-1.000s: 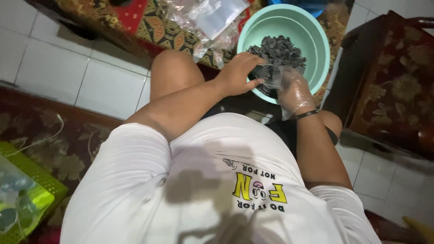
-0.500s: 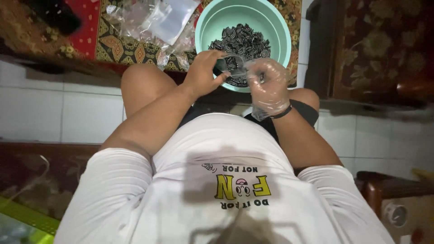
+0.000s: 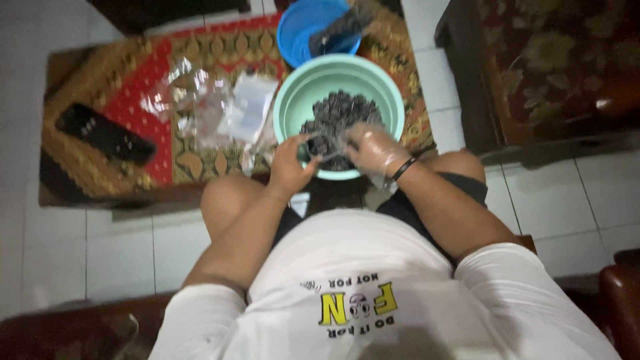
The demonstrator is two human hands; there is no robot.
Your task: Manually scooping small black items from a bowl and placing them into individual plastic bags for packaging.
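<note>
A mint-green basin [image 3: 293,100] holds a heap of small dark pieces [image 3: 340,110]. It stands on a patterned red and gold mat [image 3: 133,100] on the floor in front of my knees. My left hand [image 3: 290,163], bare, pinches one edge of a small clear plastic bag [image 3: 323,145] over the basin's near rim. My right hand [image 3: 373,150] wears a thin clear plastic glove and a dark wristband. It holds the bag's other side. The bag seems to have dark pieces in it.
A pile of clear plastic bags [image 3: 213,103] lies on the mat left of the basin. A black remote-like object [image 3: 103,133] rests further left. A blue bowl [image 3: 313,30] sits behind the basin. A dark wooden chair with a floral cushion [image 3: 553,67] stands at the right. White floor tiles surround the mat.
The view has pulled back and tilted, bringing the blue bowl and the black object into sight. Both hands stay together on the small bag at the basin's near rim.
</note>
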